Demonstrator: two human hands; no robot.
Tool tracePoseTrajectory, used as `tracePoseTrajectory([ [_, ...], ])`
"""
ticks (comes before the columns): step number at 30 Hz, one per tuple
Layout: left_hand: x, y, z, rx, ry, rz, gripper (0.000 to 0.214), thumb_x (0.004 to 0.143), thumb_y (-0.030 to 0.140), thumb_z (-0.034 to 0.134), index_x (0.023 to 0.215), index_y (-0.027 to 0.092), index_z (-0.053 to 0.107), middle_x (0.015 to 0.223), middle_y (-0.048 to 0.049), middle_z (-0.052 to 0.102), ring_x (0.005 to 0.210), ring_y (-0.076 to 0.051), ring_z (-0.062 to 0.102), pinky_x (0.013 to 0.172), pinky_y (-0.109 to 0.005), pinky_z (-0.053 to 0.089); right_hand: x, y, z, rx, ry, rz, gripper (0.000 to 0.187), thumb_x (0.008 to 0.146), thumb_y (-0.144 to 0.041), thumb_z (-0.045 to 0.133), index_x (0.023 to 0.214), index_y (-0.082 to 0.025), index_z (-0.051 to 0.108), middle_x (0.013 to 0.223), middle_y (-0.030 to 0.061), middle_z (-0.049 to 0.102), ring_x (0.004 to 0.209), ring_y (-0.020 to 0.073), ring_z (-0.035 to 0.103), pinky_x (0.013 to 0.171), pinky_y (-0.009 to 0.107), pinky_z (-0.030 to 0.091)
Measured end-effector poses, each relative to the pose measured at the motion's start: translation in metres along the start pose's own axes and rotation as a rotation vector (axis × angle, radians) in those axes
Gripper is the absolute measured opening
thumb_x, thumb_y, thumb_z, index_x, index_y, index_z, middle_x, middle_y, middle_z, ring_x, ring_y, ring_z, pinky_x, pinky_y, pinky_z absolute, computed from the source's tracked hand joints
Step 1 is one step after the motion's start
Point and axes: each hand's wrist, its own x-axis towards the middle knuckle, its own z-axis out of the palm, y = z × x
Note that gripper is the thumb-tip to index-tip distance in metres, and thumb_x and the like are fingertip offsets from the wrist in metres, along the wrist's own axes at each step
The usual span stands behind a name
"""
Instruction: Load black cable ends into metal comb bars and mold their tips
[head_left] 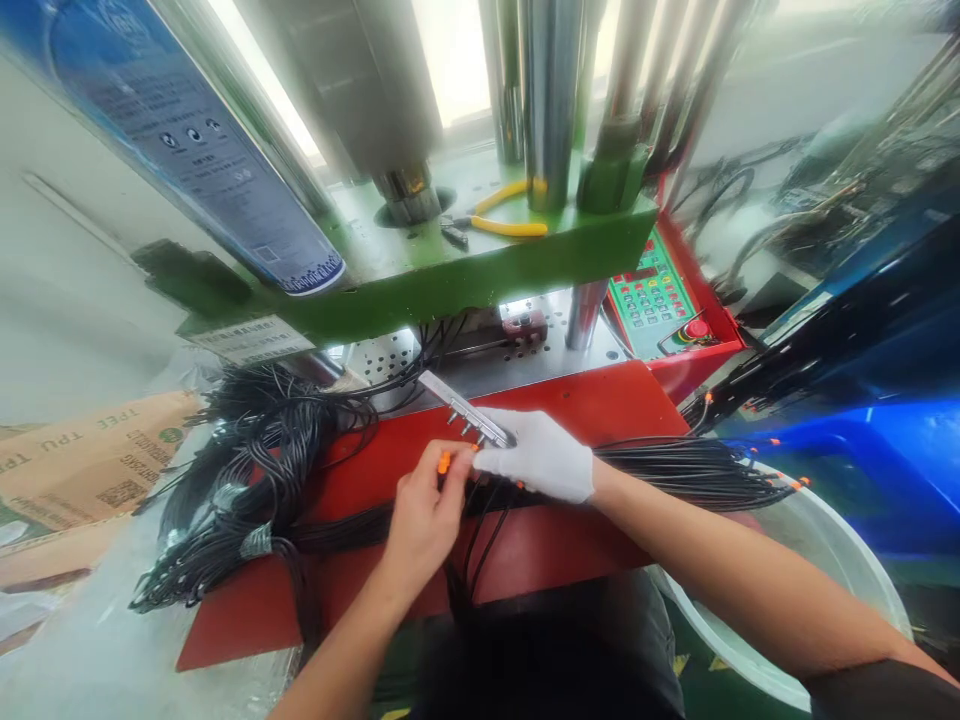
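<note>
Fingers: left hand (424,520) pinches an orange plug (444,462); gloved right hand (541,455) is closed around a metal bar (466,413).
Hidden: the bar's near end is under the glove.
Bar: its long axis runs up-left from the right fingers, pins toward the left fingertips.
Wires (675,470): a black bundle passes beneath both hands.

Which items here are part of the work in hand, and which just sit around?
In use: left hand, orange cable tip, right hand, metal bar, black cables.
Lying about: yellow pliers, cardboard box, white tub, keypad.
</note>
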Motion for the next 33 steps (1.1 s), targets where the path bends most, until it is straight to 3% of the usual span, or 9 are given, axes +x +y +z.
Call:
tracePoseTrajectory([
  [4,0.016,-0.008,-0.021,-0.224,-0.013,-0.181,0.032,0.093,0.048,0.041,0.093,0.019,0.053,0.049,0.0064,0.050,0.032,-0.009,0.040,0.036,-0.019,0.032,0.003,0.005,-0.006,0.109,-0.020,0.209,0.046,0.079,-0.047,0.064,0.114,-0.019,0.059,0.060,-0.0050,0.046,0.044,0.0068,0.042,0.033,0.016,0.033],
  [7,0.023,-0.013,-0.019,-0.492,-0.074,-0.252,0.028,0.089,0.048,0.049,0.087,0.020,0.051,0.048,0.0109,0.032,0.032,-0.005,0.025,0.033,-0.016,0.021,0.004,0.005,-0.009,0.012,0.068,0.146,0.042,0.078,-0.041,0.066,0.115,-0.021,0.060,0.059,-0.0052,0.047,0.044,0.0055,0.040,0.035,0.015,0.032],
  [11,0.018,-0.011,-0.003,-0.804,-0.164,-0.263,0.023,0.089,0.040,0.050,0.079,0.020,0.044,0.058,0.0090,0.034,0.039,-0.004,0.028,0.038,-0.015,0.026,0.002,0.000,-0.007,0.012,0.047,0.082,0.043,0.078,-0.032,0.066,0.120,-0.023,0.059,0.061,-0.0060,0.050,0.045,0.0056,0.039,0.038,0.016,0.032],
  [17,0.008,-0.007,0.000,-0.799,-0.273,-0.257,0.018,0.091,0.036,0.052,0.096,0.019,0.052,0.063,0.0070,0.036,0.043,-0.003,0.025,0.040,-0.016,0.018,0.001,-0.005,-0.003,0.103,0.014,-0.009,0.049,0.079,-0.022,0.064,0.127,-0.017,0.055,0.072,-0.0042,0.055,0.056,0.0064,0.042,0.049,0.018,0.035],
  [21,0.008,-0.007,-0.001,-0.897,-0.254,-0.287,0.017,0.093,0.035,0.046,0.091,0.019,0.051,0.063,0.0062,0.037,0.044,-0.004,0.024,0.042,-0.018,0.016,0.001,-0.006,-0.005,0.102,0.015,-0.018,0.050,0.079,-0.024,0.065,0.127,-0.017,0.056,0.072,-0.0048,0.055,0.057,0.0066,0.042,0.053,0.019,0.037],
  [26,0.007,-0.009,0.001,-0.779,-0.248,-0.254,0.019,0.090,0.032,0.057,0.083,0.018,0.047,0.060,0.0079,0.032,0.046,-0.003,0.023,0.043,-0.017,0.016,-0.001,-0.010,-0.006,0.054,0.019,-0.049,0.048,0.079,-0.024,0.065,0.127,-0.017,0.057,0.075,-0.0047,0.055,0.060,0.0067,0.043,0.057,0.019,0.039],
  [33,0.006,-0.013,-0.002,-0.649,-0.202,-0.195,0.018,0.085,0.029,0.065,0.087,0.017,0.053,0.063,0.0066,0.040,0.051,-0.004,0.032,0.045,-0.016,0.027,-0.003,-0.008,-0.006,0.032,0.008,0.015,0.049,0.080,-0.034,0.065,0.127,-0.024,0.056,0.067,-0.0057,0.050,0.053,0.0066,0.040,0.048,0.018,0.033],
])
